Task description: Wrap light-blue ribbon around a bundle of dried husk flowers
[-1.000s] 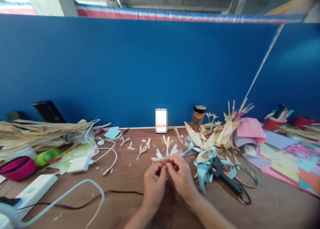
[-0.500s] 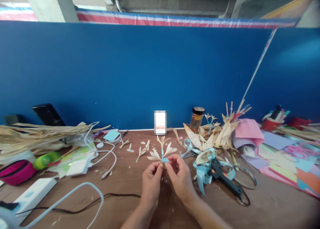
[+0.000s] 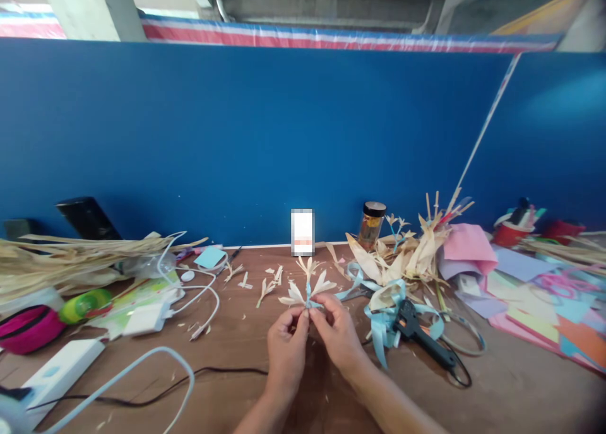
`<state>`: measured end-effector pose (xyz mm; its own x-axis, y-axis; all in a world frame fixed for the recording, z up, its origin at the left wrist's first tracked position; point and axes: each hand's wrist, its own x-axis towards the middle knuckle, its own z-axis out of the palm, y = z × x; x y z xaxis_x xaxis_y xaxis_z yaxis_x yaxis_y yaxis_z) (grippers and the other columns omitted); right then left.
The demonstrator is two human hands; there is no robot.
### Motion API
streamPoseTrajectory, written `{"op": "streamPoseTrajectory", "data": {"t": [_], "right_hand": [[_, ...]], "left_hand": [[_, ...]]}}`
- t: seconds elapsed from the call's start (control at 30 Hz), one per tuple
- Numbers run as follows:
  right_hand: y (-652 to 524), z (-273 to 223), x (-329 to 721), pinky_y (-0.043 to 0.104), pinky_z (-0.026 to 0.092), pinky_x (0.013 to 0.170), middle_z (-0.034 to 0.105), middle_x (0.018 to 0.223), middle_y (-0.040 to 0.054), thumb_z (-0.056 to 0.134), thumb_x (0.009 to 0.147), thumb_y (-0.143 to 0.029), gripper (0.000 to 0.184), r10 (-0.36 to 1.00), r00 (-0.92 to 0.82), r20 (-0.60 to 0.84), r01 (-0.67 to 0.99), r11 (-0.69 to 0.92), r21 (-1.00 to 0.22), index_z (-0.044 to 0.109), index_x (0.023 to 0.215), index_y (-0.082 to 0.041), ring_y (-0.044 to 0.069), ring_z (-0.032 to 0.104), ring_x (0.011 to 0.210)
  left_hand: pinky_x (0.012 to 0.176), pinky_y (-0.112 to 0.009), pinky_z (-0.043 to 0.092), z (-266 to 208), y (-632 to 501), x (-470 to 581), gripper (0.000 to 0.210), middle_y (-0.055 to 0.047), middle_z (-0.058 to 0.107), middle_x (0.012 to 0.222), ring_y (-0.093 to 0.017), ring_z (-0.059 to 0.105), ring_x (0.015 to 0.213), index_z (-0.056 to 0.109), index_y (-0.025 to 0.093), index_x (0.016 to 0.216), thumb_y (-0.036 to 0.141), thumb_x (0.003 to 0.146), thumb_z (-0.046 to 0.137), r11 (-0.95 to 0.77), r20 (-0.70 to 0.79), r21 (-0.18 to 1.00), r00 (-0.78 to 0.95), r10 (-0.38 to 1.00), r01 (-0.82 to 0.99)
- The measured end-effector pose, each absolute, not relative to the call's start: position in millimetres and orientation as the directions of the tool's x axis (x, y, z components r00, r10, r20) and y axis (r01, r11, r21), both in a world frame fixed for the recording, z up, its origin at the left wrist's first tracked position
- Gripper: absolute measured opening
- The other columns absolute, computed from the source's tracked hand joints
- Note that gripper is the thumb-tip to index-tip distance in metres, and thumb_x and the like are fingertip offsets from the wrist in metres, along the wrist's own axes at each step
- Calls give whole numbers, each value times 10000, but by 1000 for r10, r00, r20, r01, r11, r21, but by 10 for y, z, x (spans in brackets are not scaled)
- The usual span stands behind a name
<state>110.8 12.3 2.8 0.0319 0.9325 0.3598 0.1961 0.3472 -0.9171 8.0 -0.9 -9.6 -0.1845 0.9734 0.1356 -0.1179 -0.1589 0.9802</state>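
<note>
Both hands meet over the brown table around a small husk flower spray (image 3: 308, 271). It has pale pointed petals in three tufts: one upright, one to each side. My left hand (image 3: 288, 342) pinches the base of the spray between thumb and fingers. Light blue ribbon (image 3: 309, 291) wraps the stem, and my right hand (image 3: 337, 328) pinches its end close to the base, thumb and forefinger together. The exact grip at the stem is partly hidden by the fingertips. Loose husk pieces (image 3: 266, 289) lie just beyond the left hand.
To the right lie a black glue gun (image 3: 428, 339), blue ribbon loops (image 3: 379, 333), dried husks (image 3: 416, 257) and a lidded jar (image 3: 372, 224). Coloured paper (image 3: 534, 314) covers the far right. White cables (image 3: 213, 308), a power strip (image 3: 64, 374) and a pink pouch (image 3: 29, 328) sit left.
My right fingers have drawn in closer to the stem, and less of the blue ribbon end shows flat between them. The left hand stays at the base.
</note>
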Motion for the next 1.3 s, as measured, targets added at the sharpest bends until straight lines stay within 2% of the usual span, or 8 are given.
{"op": "streamPoseTrajectory", "data": {"t": [0.07, 0.17, 0.23, 0.37, 0.6, 0.9, 1.17, 1.3], "right_hand": [[126, 10, 1110, 273, 448, 753, 602, 917, 56, 512, 759, -227, 135, 936, 9, 352, 177, 345, -922, 596, 853, -180, 182, 561, 859], [121, -25, 1105, 246, 468, 595, 609, 748, 20, 476, 792, -273, 140, 971, -67, 229, 100, 234, -967, 553, 871, -188, 154, 580, 664], [112, -34, 1097, 234, 462, 537, 603, 700, 7, 458, 803, -297, 157, 979, -100, 179, 44, 184, -982, 533, 891, -190, 145, 574, 600], [94, 5, 1092, 251, 472, 622, 622, 817, 31, 467, 797, -275, 162, 972, -55, 226, 52, 229, -972, 541, 907, -182, 153, 586, 685], [86, 97, 1116, 264, 459, 657, 622, 843, 40, 486, 766, -206, 143, 946, 60, 319, 166, 305, -938, 563, 882, -177, 164, 575, 718], [90, 79, 1119, 260, 453, 676, 630, 860, 46, 490, 769, -220, 172, 951, 17, 308, 226, 297, -928, 608, 885, -175, 171, 572, 759], [116, 67, 1135, 241, 435, 604, 594, 755, 27, 526, 744, -215, 92, 929, 82, 361, 291, 325, -900, 608, 735, -175, 149, 547, 665], [102, 37, 1127, 228, 420, 527, 572, 672, -2, 519, 745, -247, 79, 954, 46, 297, 244, 277, -929, 558, 757, -180, 133, 520, 567]], "left_hand": [[659, -237, 436, -86, -18, 81, 179, -36, 657, 740, -154, 571, 696, 642, 144, 810, 287, 743, 557, -164, 145, 982, -186, 972, -94], [648, -244, 442, -86, -26, 84, 199, -40, 661, 743, -160, 577, 687, 640, 144, 836, 296, 750, 544, -157, 140, 984, -170, 975, -89], [647, -248, 445, -96, -23, 81, 204, -45, 663, 750, -165, 581, 689, 640, 144, 837, 301, 748, 544, -154, 137, 984, -172, 976, -92], [681, -256, 443, -129, -1, 66, 201, -60, 666, 788, -180, 586, 734, 645, 143, 817, 304, 732, 561, -167, 147, 983, -219, 964, -76], [709, -264, 437, -164, 16, 62, 214, -71, 665, 800, -188, 580, 764, 651, 138, 830, 306, 729, 565, -162, 136, 982, -235, 962, -94], [711, -262, 436, -91, -9, 55, 180, -58, 667, 792, -183, 587, 752, 676, 159, 795, 285, 705, 585, -224, 212, 974, -257, 943, -20], [704, -262, 436, -96, -5, 72, 195, -57, 671, 781, -184, 587, 743, 680, 149, 783, 300, 693, 596, -193, 164, 977, -252, 954, -95], [669, -250, 438, -125, 11, 73, 211, -46, 661, 733, -176, 581, 712, 672, 141, 777, 319, 685, 607, -135, 86, 972, -244, 966, -191]]}}
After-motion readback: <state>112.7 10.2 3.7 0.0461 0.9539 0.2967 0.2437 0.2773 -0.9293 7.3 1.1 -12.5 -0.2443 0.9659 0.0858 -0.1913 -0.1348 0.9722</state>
